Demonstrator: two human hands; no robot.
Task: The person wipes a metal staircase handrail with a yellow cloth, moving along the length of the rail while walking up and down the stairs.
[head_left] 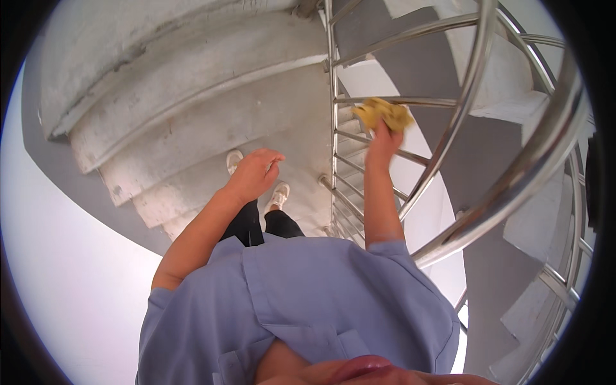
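A crumpled yellow cloth [385, 114] is gripped in my right hand [385, 142], which is slightly blurred. The cloth lies against a thin horizontal bar [428, 101] of the metal stair railing; part of that bar is hidden behind it. My left hand [256, 174] hangs in front of my body above the concrete steps, holding nothing, its fingers loosely bent and apart from the thumb. It touches no part of the railing.
Concrete steps [211, 106] curve away on the left and ahead. A thick polished handrail [510, 178] sweeps along my right side, with upright posts and crossbars below it. My shoes [277, 195] stand on a step. More stairs show beyond the railing.
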